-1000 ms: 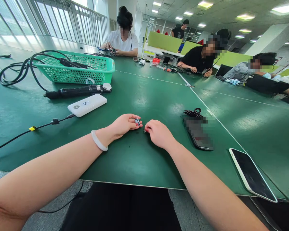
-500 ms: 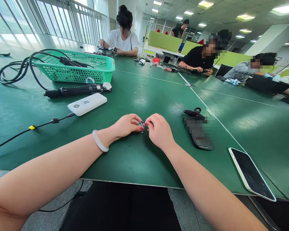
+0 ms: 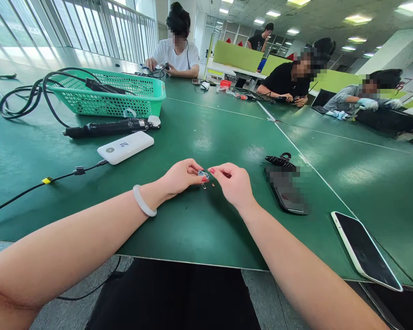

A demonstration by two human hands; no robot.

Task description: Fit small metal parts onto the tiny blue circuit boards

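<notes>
Seated at a glossy green tabletop [image 3: 192, 229], we see a person's left hand [image 3: 179, 176], a milky-white bangle [image 3: 145, 200] on its wrist, pinching a small blue-and-white flat piece [image 3: 203, 174] between thumb and fingers, just above the surface. The right hand [image 3: 234, 182] brings thumb and forefinger tips close together beside the piece's right end; we cannot tell whether they grip anything or touch it. Just below, we spot a tiny thin-edged rectangular frame [image 3: 203, 186] and an orange-brown speck [image 3: 213, 185]. To the left we find a white oblong device [image 3: 125, 147] plugged into a black cable [image 3: 20, 199], a black cylindrical tool [image 3: 106, 129] and a mint-green perforated plastic basket [image 3: 147, 110]. To the right lie a black claw clip [image 3: 281, 160], a partly blurred black object [image 3: 291, 201] and a white-edged phone [image 3: 366, 250]. Beyond, we count three people seated around the table, one in a white shirt [image 3: 181, 59].
</notes>
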